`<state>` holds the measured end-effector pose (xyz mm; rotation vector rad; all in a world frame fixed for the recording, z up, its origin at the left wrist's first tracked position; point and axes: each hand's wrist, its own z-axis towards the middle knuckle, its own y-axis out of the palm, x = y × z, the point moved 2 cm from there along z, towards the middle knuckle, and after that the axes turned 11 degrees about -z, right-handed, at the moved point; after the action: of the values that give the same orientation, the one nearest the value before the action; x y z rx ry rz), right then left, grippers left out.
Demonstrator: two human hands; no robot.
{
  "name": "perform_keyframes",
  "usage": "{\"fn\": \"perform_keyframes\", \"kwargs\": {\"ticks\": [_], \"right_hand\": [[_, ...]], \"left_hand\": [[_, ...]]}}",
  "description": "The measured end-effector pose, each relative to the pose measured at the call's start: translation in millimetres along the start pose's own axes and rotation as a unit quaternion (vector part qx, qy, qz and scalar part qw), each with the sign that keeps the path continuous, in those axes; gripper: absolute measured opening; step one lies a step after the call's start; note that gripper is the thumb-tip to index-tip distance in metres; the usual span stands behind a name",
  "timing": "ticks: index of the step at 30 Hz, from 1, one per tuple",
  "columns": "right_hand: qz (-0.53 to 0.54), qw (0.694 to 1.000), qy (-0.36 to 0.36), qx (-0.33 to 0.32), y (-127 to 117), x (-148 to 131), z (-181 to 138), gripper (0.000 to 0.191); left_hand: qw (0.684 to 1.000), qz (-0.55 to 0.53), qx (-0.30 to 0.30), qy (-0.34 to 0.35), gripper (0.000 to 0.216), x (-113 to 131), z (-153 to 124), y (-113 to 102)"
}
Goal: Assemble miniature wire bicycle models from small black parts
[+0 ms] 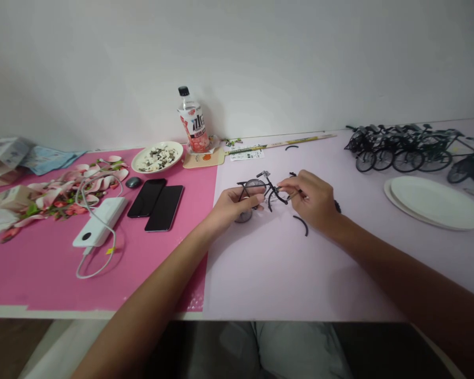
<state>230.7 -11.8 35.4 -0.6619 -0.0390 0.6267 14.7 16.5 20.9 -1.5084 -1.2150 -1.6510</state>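
Observation:
A small black model bicycle [272, 190] is held just above the pale pink table surface, between my two hands. My left hand [240, 205] is closed around its wheel end, thumb and fingers pinching the frame. At the other end, the fingertips of my right hand [310, 197] pinch near the frame; any small part inside them is hidden. A curved black strip, like a mudguard [301, 225], lies on the table below my right hand. Another curved strip [292, 147] rests farther back. Dark pieces show partly behind my right hand.
Several assembled model bicycles [403, 147] stand at the back right, behind stacked white plates [436, 202]. On the left are two phones [165, 209], a white power bank [100, 221] with cable, artificial flowers [63, 195], a plate of small parts [157, 157] and a drink bottle [194, 123].

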Motion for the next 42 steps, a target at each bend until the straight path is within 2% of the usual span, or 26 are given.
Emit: {"fn": "perform_keyframes", "kwargs": {"ticks": [6,10,12,17,24,30,38,42], "right_hand": [[0.022,0.996,-0.073,0.041,3.9,-3.4,-1.2,0.017],[0.027,0.993,-0.095,0.057,6.1,-3.5,-0.9,0.014],[0.026,0.996,-0.076,0.038,6.5,-2.4,-0.9,0.014],[0.043,0.999,0.029,-0.002,7.5,4.3,-3.1,0.013],[0.018,0.994,0.111,-0.016,7.4,8.2,-1.7,0.018],[0.008,0.989,0.149,0.007,-4.0,16.5,6.1,0.041],[-0.018,0.976,0.215,-0.038,-0.7,40.9,6.4,0.043],[0.005,0.972,0.232,-0.040,1.6,52.2,4.0,0.043]], "left_hand": [[0.996,0.032,-0.082,-0.015,0.039,6.3,-6.6,9.7],[0.996,0.053,-0.071,-0.018,0.031,8.7,-7.6,12.6],[0.997,0.052,-0.050,-0.016,0.027,7.7,-6.1,11.5],[0.999,0.030,0.000,0.012,0.018,3.1,-0.4,4.7],[0.998,0.031,0.016,0.044,0.021,1.7,3.9,-2.4],[0.995,-0.006,0.081,0.059,0.028,3.0,6.0,-7.5],[0.987,-0.014,0.139,0.074,0.025,4.0,9.3,-19.2],[0.984,-0.037,0.153,0.086,0.023,6.6,10.1,-22.2]]}}
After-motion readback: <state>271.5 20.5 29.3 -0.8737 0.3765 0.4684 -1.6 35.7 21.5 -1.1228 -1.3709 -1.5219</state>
